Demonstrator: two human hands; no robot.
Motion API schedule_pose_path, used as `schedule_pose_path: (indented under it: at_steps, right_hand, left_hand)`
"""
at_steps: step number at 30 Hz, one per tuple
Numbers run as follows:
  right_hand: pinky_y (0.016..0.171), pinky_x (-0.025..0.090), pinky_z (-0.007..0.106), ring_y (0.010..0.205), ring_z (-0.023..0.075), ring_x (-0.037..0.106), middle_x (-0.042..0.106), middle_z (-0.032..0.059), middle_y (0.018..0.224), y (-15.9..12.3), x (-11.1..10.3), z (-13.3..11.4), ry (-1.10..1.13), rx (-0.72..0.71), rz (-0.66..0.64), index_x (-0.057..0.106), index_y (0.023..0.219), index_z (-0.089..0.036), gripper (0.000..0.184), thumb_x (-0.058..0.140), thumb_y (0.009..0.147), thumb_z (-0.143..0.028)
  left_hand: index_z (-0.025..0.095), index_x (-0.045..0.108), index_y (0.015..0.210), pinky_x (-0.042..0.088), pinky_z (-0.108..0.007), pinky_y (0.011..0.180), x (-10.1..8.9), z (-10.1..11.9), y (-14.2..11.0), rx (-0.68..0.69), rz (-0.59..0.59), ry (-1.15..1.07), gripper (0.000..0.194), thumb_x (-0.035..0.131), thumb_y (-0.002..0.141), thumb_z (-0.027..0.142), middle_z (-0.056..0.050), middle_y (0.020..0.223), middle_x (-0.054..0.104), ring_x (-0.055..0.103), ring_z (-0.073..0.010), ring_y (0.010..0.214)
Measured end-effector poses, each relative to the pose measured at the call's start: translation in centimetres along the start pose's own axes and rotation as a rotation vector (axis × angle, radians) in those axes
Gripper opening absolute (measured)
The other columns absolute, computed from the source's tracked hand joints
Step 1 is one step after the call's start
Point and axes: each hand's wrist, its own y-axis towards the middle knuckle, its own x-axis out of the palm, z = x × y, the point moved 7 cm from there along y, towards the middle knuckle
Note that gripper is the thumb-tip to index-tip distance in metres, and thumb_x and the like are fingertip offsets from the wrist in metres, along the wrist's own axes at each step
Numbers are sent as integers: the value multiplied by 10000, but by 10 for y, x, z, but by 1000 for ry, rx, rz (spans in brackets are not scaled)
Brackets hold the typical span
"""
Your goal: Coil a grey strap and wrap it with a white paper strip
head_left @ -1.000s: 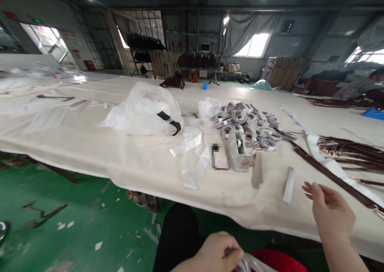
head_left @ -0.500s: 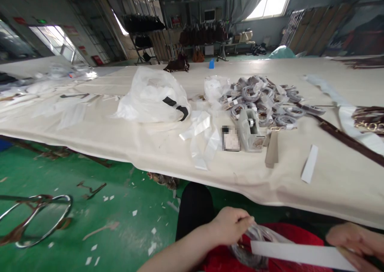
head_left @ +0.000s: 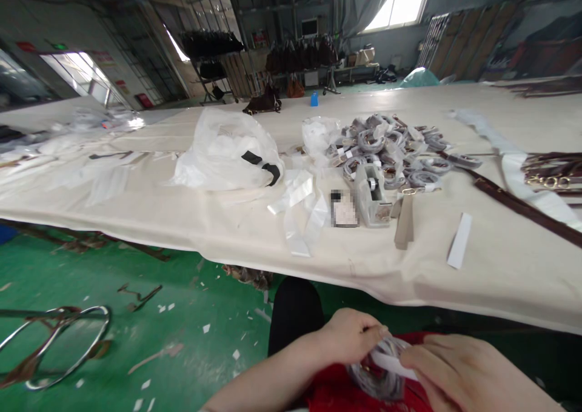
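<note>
Both hands meet low in my lap, below the table's edge. My left hand is closed, pinching a coiled strap wrapped in clear plastic. My right hand is closed too, pressing a white paper strip across that coil. On the table lies a heap of similar wrapped coils, with a grey tape dispenser in front of it. A loose white paper strip and a brown card strip lie near the table's front edge.
A long table under a cream cloth carries a white plastic bag, clear film strips and brown straps at the right. A metal-ringed stool frame and paper scraps lie on the green floor at left.
My right hand has come down from the table to my lap with a white strip and now presses it onto the coil. The view has tilted downward.
</note>
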Motion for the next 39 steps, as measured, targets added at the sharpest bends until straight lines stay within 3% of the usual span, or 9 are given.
schedule_pose_path:
  at_steps: [4, 10, 14, 16, 19, 22, 28, 33, 39]
  right_hand:
    - [514, 499, 291, 542, 183, 674, 736, -10, 693, 7, 30, -3, -25, 2, -164, 631, 902, -266, 161, 526, 878, -146]
    - [671, 531, 303, 736, 208, 722, 756, 26, 844, -11, 53, 64, 131, 374, -89, 622, 959, -256, 169, 454, 970, -238]
    - [691, 539, 303, 721, 209, 694, 729, 16, 772, -19, 68, 95, 463, 572, -17, 621, 948, -244, 211, 487, 957, -406]
    - [631, 533, 304, 638, 208, 669, 703, 15, 684, -28, 83, 106, 702, 754, -11, 632, 908, -224, 380, 438, 935, -550]
    - [561, 515, 312, 578, 225, 657, 710, 43, 626, -47, 111, 111, 941, 1025, -118, 664, 761, -208, 557, 390, 880, -678]
    - [685, 522, 309, 747, 243, 671, 748, 44, 739, -48, 126, 106, 1010, 975, -145, 687, 706, -200, 401, 616, 813, -580]
    - [602, 428, 274, 597, 158, 511, 601, -19, 624, -43, 135, 101, 1057, 921, 42, 627, 693, -181, 393, 671, 779, -561]
    - [589, 404, 259, 604, 155, 486, 563, -32, 608, -38, 121, 97, 908, 893, 127, 632, 690, -190, 307, 658, 827, -463]
    - [624, 432, 269, 639, 169, 530, 608, -4, 659, -32, 108, 91, 997, 884, 16, 680, 739, -181, 353, 617, 855, -508]
  left_hand:
    - [207, 763, 1063, 439, -208, 651, 1, -1, -1, 38, -7, -81, 447, 440, 950, 493, -19, 890, 753, 642, -168, 787]
    - [138, 646, 642, 309, -225, 556, -9, 15, -9, 172, 88, -33, 500, 395, 979, 409, 16, 595, 488, 431, -105, 593]
    - [155, 591, 583, 309, -231, 568, -9, 24, -14, 240, 126, 3, 434, 514, 933, 400, 34, 578, 425, 383, -94, 569]
    - [158, 617, 598, 329, -227, 585, -9, 23, -15, 231, 149, 11, 398, 534, 922, 374, 26, 590, 459, 413, -99, 582]
    - [162, 658, 630, 358, -223, 604, -9, 23, -17, 220, 162, -12, 371, 537, 920, 359, 11, 612, 510, 469, -111, 610]
    - [168, 694, 667, 402, -224, 644, -9, 26, -21, 239, 167, -47, 350, 538, 915, 359, -6, 660, 570, 534, -125, 659]
    - [172, 723, 690, 460, -251, 838, -12, 14, -24, 165, 294, -158, 328, 561, 890, 377, -60, 1011, 621, 606, -163, 914]
    - [152, 628, 579, 326, -232, 563, -3, -1, -18, 76, 212, -220, 405, 520, 887, 390, 25, 588, 443, 430, -112, 589]
    - [156, 566, 549, 258, -236, 513, 1, -6, -20, -61, 310, -335, 302, 574, 797, 327, 45, 535, 393, 354, -96, 531]
